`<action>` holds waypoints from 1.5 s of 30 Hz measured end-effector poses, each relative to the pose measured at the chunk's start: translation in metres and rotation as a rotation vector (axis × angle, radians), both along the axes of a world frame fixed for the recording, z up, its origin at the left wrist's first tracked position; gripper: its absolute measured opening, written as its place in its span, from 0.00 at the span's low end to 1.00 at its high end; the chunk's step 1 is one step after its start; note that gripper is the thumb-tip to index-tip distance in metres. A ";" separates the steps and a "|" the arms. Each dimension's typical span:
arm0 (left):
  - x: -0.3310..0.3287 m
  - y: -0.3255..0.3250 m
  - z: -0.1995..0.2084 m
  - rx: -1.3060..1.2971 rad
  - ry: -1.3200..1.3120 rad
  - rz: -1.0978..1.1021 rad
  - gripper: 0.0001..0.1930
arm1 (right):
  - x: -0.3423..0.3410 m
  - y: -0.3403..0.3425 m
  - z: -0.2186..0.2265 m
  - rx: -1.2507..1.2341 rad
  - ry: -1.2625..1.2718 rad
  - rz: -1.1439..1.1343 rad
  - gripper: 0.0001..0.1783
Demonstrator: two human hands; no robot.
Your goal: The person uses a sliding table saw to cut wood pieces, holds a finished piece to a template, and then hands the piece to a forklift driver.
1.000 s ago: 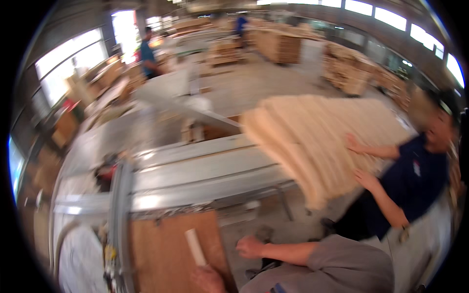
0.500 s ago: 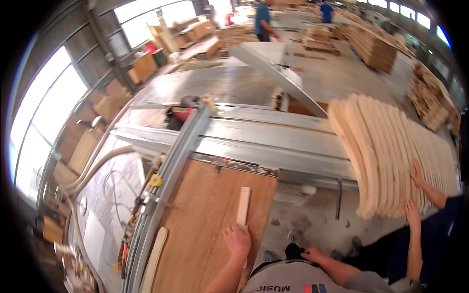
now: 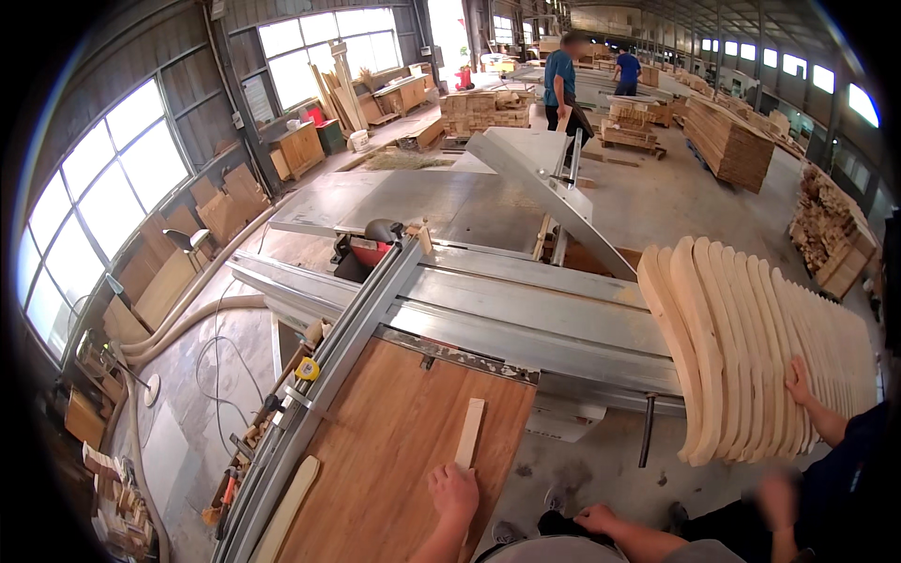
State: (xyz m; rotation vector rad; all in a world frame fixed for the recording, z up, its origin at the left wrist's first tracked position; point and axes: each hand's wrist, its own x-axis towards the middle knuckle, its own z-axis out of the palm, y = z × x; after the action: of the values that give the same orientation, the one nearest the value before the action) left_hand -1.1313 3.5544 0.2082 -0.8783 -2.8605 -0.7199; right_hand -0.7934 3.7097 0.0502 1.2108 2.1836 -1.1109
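Note:
My left hand (image 3: 453, 492) is closed over a narrow, pale wooden strip (image 3: 472, 430) lying on a brown wood-grain board (image 3: 394, 450). The strip's far end sticks out beyond my fingers, and part of it is hidden under my hand. Low at my front, my right hand (image 3: 595, 518) rests beside my black trousers, its fingers loosely bent with nothing visible in them. To the left on the same board lies a longer pale wooden piece (image 3: 289, 507) with a rounded end, next to a metal fence rail (image 3: 314, 385).
Ahead is a sliding machine table (image 3: 526, 310) with a slanted metal arm (image 3: 554, 202). Many curved wooden pieces (image 3: 713, 347) stand in a row at right, where a co-worker's hand (image 3: 799, 380) touches them. A yellow tape measure (image 3: 307, 369) sits by the rail. Two people stand farther back.
The view has tilted up, so the scene sits lower. My left hand stays on the strip. One of the co-worker's hands has come away from the curved pieces and is blurred.

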 end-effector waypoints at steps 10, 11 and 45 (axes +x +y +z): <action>-0.001 -0.007 0.002 -0.002 0.014 -0.016 0.19 | 0.008 -0.009 -0.005 0.017 0.015 0.061 0.23; -0.001 -0.007 0.002 -0.010 0.009 -0.017 0.19 | 0.012 -0.009 -0.002 0.030 0.017 0.081 0.23; 0.002 -0.002 -0.002 -0.047 -0.021 -0.008 0.22 | 0.011 -0.042 -0.016 0.000 0.102 -0.081 0.20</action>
State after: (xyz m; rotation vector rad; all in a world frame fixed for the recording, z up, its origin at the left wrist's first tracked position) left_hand -1.1291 3.5526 0.2066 -0.8937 -2.9051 -0.6698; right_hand -0.7829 3.6677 0.0345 1.2794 2.2265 -1.2304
